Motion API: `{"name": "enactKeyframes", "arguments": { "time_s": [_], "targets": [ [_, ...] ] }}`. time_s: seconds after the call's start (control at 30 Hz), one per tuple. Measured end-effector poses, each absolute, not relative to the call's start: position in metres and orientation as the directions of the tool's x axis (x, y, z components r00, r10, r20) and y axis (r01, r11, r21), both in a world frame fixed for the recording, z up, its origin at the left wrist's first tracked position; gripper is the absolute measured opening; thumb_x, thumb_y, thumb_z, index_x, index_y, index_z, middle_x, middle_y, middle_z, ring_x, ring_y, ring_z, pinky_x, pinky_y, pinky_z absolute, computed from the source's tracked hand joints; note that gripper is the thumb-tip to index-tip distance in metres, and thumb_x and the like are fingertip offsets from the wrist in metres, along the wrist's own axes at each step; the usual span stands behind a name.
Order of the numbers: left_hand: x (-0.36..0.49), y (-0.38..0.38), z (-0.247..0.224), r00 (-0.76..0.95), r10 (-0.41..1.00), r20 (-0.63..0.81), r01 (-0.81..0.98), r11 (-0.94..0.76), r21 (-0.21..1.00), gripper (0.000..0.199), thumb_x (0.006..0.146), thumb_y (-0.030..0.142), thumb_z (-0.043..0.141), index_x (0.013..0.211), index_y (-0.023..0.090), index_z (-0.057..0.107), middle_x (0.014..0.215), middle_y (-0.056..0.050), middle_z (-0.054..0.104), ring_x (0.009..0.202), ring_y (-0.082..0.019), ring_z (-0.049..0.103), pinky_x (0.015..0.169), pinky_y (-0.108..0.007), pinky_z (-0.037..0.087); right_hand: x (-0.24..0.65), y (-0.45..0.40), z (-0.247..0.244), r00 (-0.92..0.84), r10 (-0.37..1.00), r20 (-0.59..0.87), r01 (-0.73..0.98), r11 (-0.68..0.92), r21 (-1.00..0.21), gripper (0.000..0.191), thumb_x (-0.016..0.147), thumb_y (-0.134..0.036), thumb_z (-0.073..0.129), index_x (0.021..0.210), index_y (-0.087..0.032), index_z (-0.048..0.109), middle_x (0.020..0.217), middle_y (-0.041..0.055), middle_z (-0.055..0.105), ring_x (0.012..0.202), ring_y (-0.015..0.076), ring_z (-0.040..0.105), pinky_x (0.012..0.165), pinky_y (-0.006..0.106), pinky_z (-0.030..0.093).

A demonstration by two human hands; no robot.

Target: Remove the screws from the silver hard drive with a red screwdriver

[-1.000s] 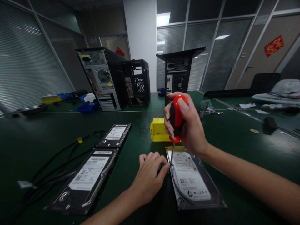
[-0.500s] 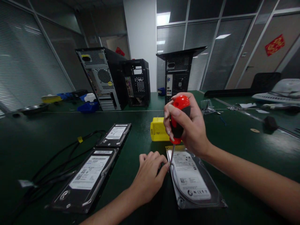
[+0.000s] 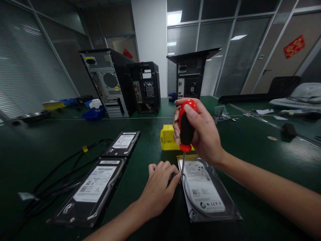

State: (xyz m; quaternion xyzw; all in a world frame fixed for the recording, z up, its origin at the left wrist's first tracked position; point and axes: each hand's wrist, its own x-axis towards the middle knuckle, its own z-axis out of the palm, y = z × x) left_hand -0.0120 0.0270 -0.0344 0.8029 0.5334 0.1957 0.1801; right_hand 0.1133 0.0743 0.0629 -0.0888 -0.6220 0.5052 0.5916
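My right hand (image 3: 204,129) is wrapped round the red and black handle of a screwdriver (image 3: 187,129). Its thin shaft points down, with the tip at the upper left edge of a silver hard drive (image 3: 204,190) that lies label up. Beside that edge, my left hand (image 3: 160,187) is closed, thumb and forefinger meeting right at the screwdriver's tip. Whatever is between those fingertips is too small to make out. Behind the drive, partly covered by my right hand, sits a yellow plastic bin (image 3: 168,138).
Two more hard drives, a near one (image 3: 94,187) and a far one (image 3: 124,144), lie end to end at left beside black cables (image 3: 62,170). Computer cases (image 3: 110,83) stand at the back, with a blue bin (image 3: 94,113) before them. A keyboard (image 3: 296,97) is far right.
The screwdriver has turned in my right hand, showing more of the black grip, and its handle has tipped slightly left, closer to upright. My left hand has kept its place.
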Motion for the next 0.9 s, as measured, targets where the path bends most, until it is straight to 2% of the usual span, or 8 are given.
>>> {"name": "enactKeyframes", "arguments": {
  "time_s": [0.1,0.23,0.37,0.47,0.57,0.67,0.8,0.9],
  "targets": [
    [-0.0124,0.0272,-0.0361,0.358,0.925,0.128,0.785,-0.372,0.496,0.023,0.095,0.032,0.037,0.084,0.02,0.053,0.085,0.002,0.051,0.087,-0.017,0.045,0.081,-0.037,0.026,0.1136,0.0757,0.0634,-0.266,0.7,0.662,-0.461,0.511,-0.725,0.022,0.081,-0.03,0.061,0.095,-0.026,0.044,0.08,-0.0034,0.052,0.053,0.0076,0.053,0.047,0.023,0.05],
    [-0.0129,0.0266,-0.0363,0.361,0.924,0.129,0.783,-0.375,0.496,0.024,0.096,0.032,0.036,0.083,0.02,0.053,0.086,0.002,0.052,0.088,-0.017,0.045,0.081,-0.037,0.026,0.1144,0.0769,0.0637,-0.258,0.712,0.653,-0.424,0.524,-0.738,0.031,0.078,-0.03,0.065,0.096,-0.028,0.04,0.072,-0.0065,0.05,0.046,0.0057,0.048,0.039,0.019,0.044],
    [-0.0123,0.0265,-0.0344,0.36,0.925,0.122,0.785,-0.371,0.497,0.024,0.096,0.032,0.036,0.083,0.02,0.053,0.086,0.002,0.052,0.088,-0.017,0.045,0.081,-0.037,0.026,0.115,0.0757,0.0651,-0.289,0.711,0.64,-0.475,0.474,-0.741,0.02,0.085,-0.038,0.053,0.101,-0.028,0.046,0.074,-0.0037,0.049,0.047,0.0063,0.045,0.038,0.019,0.04],
    [-0.0118,0.0271,-0.0338,0.357,0.927,0.115,0.792,-0.366,0.489,0.023,0.096,0.032,0.036,0.084,0.02,0.053,0.086,0.001,0.052,0.089,-0.018,0.045,0.083,-0.037,0.026,0.1153,0.0748,0.0662,-0.314,0.713,0.628,-0.466,0.46,-0.756,0.019,0.089,-0.041,0.044,0.101,-0.027,0.05,0.078,-0.0014,0.049,0.051,0.008,0.047,0.039,0.02,0.041],
    [-0.012,0.0273,-0.0341,0.357,0.927,0.115,0.792,-0.366,0.489,0.023,0.096,0.032,0.036,0.084,0.021,0.053,0.087,0.002,0.053,0.089,-0.018,0.045,0.083,-0.037,0.025,0.1155,0.0756,0.0662,-0.31,0.701,0.643,-0.459,0.482,-0.746,0.016,0.086,-0.038,0.052,0.096,-0.025,0.05,0.08,-0.0017,0.05,0.054,0.0084,0.051,0.043,0.022,0.046],
    [-0.0127,0.0268,-0.0345,0.36,0.926,0.112,0.79,-0.366,0.491,0.024,0.096,0.03,0.034,0.084,0.021,0.052,0.088,0.002,0.053,0.089,-0.017,0.045,0.081,-0.036,0.026,0.1155,0.0771,0.065,-0.288,0.693,0.661,-0.461,0.505,-0.73,0.021,0.081,-0.03,0.061,0.092,-0.025,0.044,0.078,-0.0039,0.053,0.054,0.0081,0.054,0.049,0.024,0.05],
    [-0.0131,0.0267,-0.0349,0.366,0.923,0.115,0.788,-0.373,0.49,0.026,0.097,0.027,0.031,0.083,0.021,0.052,0.088,0.002,0.053,0.089,-0.017,0.045,0.081,-0.036,0.025,0.1145,0.0763,0.064,-0.275,0.725,0.631,-0.444,0.486,-0.753,0.028,0.079,-0.031,0.065,0.092,-0.026,0.04,0.068,-0.0077,0.051,0.043,0.0047,0.045,0.038,0.018,0.041],
    [-0.013,0.0273,-0.0361,0.365,0.923,0.124,0.784,-0.377,0.493,0.026,0.097,0.026,0.031,0.083,0.021,0.051,0.087,0.002,0.052,0.089,-0.017,0.045,0.081,-0.035,0.025,0.1138,0.0734,0.0651,-0.259,0.728,0.634,-0.476,0.476,-0.74,0.026,0.081,-0.04,0.059,0.097,-0.027,0.042,0.067,-0.0069,0.048,0.041,0.0044,0.04,0.035,0.017,0.035]
  ]
}}
